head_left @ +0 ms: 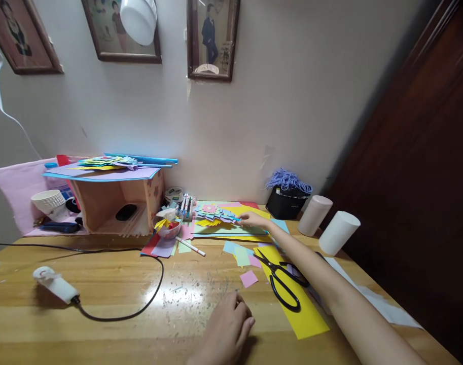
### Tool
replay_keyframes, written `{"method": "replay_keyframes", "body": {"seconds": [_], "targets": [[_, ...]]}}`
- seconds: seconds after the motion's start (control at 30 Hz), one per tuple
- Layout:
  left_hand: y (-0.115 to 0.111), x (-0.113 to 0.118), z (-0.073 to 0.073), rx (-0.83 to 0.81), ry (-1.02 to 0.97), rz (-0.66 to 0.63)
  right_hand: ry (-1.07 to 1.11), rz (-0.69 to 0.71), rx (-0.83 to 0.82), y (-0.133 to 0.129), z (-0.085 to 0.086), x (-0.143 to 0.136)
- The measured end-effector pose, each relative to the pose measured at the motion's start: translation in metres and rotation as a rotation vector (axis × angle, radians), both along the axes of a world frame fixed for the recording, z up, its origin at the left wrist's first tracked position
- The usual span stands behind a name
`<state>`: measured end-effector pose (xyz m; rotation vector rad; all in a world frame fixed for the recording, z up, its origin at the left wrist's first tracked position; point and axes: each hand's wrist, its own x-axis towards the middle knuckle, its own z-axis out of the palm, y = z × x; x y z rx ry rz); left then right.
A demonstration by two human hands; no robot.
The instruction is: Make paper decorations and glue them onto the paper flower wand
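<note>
My right hand (pixel 254 219) reaches to the back of the table, its fingertips closed at the right edge of a layered paper flower (pixel 216 214) with a pink centre. The flower lies on a stack of coloured paper (pixel 231 230). My left hand (pixel 231 324) rests on the wood near the front, fingers curled in, with nothing visible in it. Black-handled scissors (pixel 273 268) lie on a yellow paper strip (pixel 307 324) under my right forearm. Small paper squares, among them a pink one (pixel 249 279), are beside the scissors.
A pink box (pixel 153 203) holding up more paper stands at the back left. Near it are a small plastic tub (pixel 168 230) and a marker (pixel 190 247). A corded white device (pixel 56 284) lies left. White rolls (pixel 340 233) and a black yarn holder (pixel 286 203) stand right.
</note>
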<state>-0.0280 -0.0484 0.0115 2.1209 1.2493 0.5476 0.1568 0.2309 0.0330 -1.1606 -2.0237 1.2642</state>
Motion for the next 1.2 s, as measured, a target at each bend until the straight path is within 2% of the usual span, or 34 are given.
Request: {"method": "replay_keyframes", "body": {"seconds": [0.27,0.43,0.57,0.73,0.83,0.9,1.07,1.2], "targets": [[0.0,0.001,0.002,0.001,0.0,-0.004,-0.157,0.045,0.163,0.016,0.0,0.001],[-0.001,0.001,0.001,0.005,0.006,-0.002,-0.27,0.046,0.231,0.022,-0.007,0.007],[-0.001,0.001,0.003,0.004,0.026,0.0,-0.345,0.019,0.284,0.023,-0.012,0.007],[-0.001,0.001,0.003,0.003,0.009,-0.01,-0.441,-0.038,0.315,0.02,-0.009,0.002],[-0.001,0.0,0.001,0.02,0.0,-0.015,-0.511,-0.133,0.296,0.022,-0.003,0.005],[-0.001,0.0,0.0,0.029,-0.002,-0.021,-0.562,-0.252,0.271,0.024,0.003,0.016],[0.0,0.002,0.0,0.04,0.007,-0.035,-0.744,-0.579,0.108,0.018,0.014,0.072],[0.001,0.004,-0.001,0.045,0.013,-0.048,-0.856,-0.695,-0.059,0.0,0.009,0.107]]}}
